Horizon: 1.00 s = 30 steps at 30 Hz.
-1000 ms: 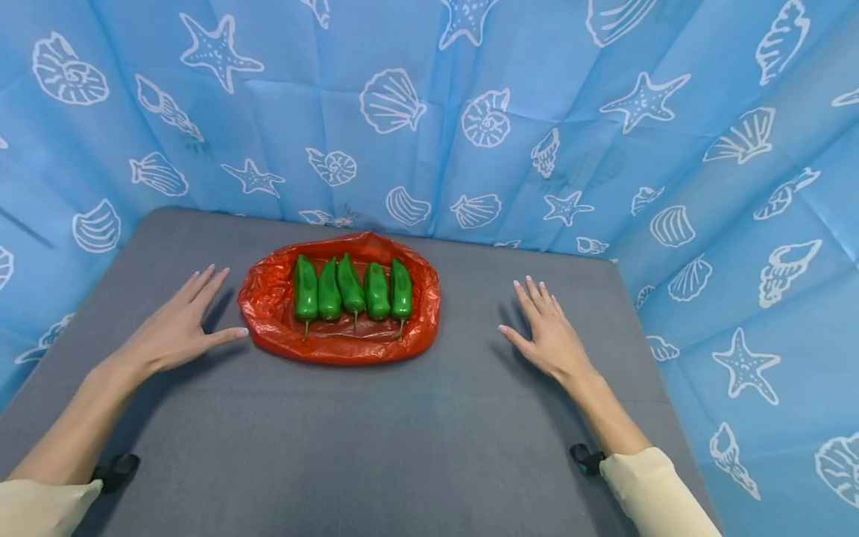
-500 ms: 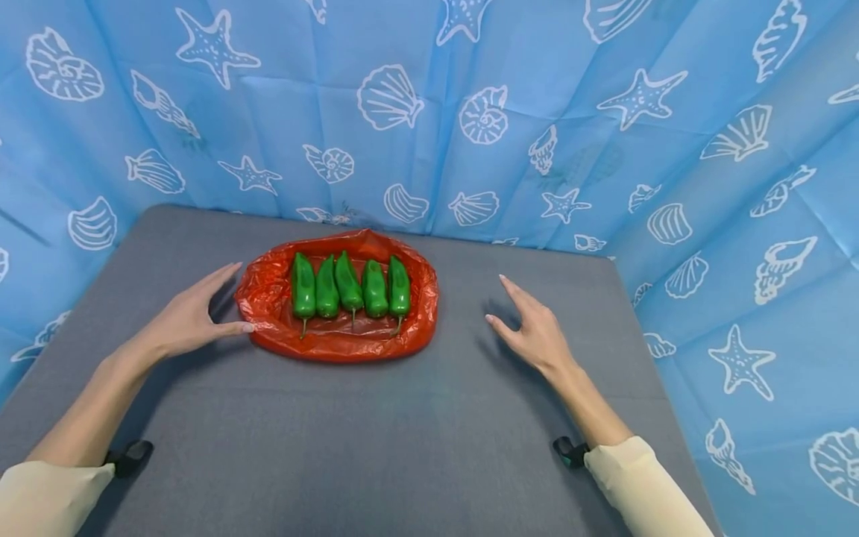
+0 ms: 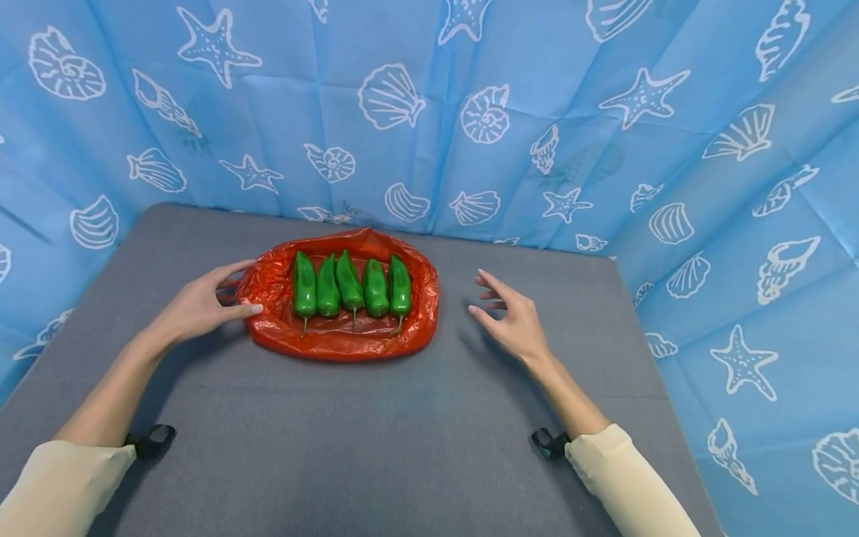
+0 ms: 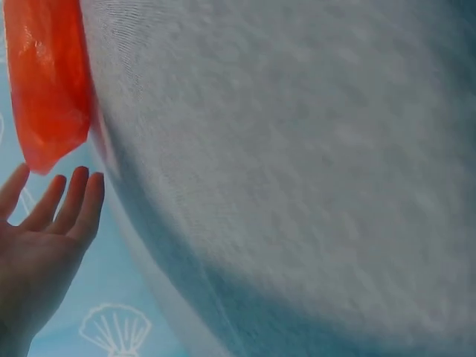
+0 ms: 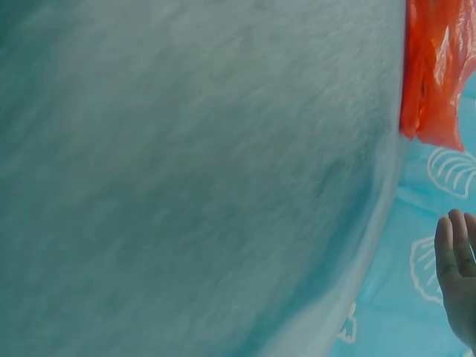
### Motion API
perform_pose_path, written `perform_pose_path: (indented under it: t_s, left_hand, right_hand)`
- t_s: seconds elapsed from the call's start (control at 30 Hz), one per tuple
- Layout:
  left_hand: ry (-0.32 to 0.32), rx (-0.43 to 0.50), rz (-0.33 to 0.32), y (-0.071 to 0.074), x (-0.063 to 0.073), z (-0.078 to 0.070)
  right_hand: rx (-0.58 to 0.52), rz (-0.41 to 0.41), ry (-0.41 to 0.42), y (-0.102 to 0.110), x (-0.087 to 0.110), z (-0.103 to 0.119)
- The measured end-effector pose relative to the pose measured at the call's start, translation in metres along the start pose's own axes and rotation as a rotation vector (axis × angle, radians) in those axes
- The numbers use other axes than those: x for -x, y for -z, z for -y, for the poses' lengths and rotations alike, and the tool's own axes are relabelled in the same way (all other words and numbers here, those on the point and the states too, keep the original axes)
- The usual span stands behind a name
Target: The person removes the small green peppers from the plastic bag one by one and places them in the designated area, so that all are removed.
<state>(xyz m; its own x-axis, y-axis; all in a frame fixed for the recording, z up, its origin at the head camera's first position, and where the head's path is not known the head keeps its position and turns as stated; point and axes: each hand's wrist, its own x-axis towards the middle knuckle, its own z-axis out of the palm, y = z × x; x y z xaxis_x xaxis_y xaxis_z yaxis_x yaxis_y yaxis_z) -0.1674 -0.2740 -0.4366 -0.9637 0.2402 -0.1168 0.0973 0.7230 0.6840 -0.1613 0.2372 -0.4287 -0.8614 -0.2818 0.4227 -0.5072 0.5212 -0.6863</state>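
A red plastic bag (image 3: 342, 349) lies on the grey table with its mouth spread wide, facing up. Several green peppers (image 3: 349, 287) sit side by side inside it, stems toward the near rim. At the bag's left end is my left hand (image 3: 197, 306), its thumb overlapping the rim in the head view. The left wrist view has that hand (image 4: 37, 249) with fingers spread and loosely bent, fingertips right at the bag's end (image 4: 48, 89). My right hand (image 3: 515, 321) hovers to the right of the bag, apart from it, fingers relaxed and holding nothing.
The grey table (image 3: 403, 462) has rounded corners at the back. A blue curtain (image 3: 429, 112) printed with white shells and starfish hangs behind it and along the right side. Dark wrist straps (image 3: 150, 441) show at both cream sleeves (image 3: 624, 462).
My left hand has moved right, from beside the bag to its left rim. The right hand has moved left toward the bag, its fingers bending a little. The bag and peppers stay put.
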Motion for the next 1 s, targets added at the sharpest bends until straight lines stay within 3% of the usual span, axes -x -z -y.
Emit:
perform_pose_path:
  t_s: [0.17, 0.3, 0.77, 1.0]
  left_hand:
    - [0.007, 0.028, 0.037, -0.001, -0.005, -0.005]
    - [-0.005, 0.039, 0.065, -0.002, -0.010, -0.006]
    - [0.035, 0.075, 0.116, -0.003, -0.024, -0.007]
    - [0.056, 0.145, 0.121, -0.004, -0.028, -0.004]
  right_hand:
    - [-0.065, 0.019, -0.025, -0.001, -0.008, 0.032]
    - [-0.064, 0.042, -0.056, -0.003, -0.014, 0.043]
    - [-0.217, 0.103, -0.150, -0.026, -0.032, 0.047]
    - [-0.295, 0.143, -0.201, -0.040, -0.041, 0.042]
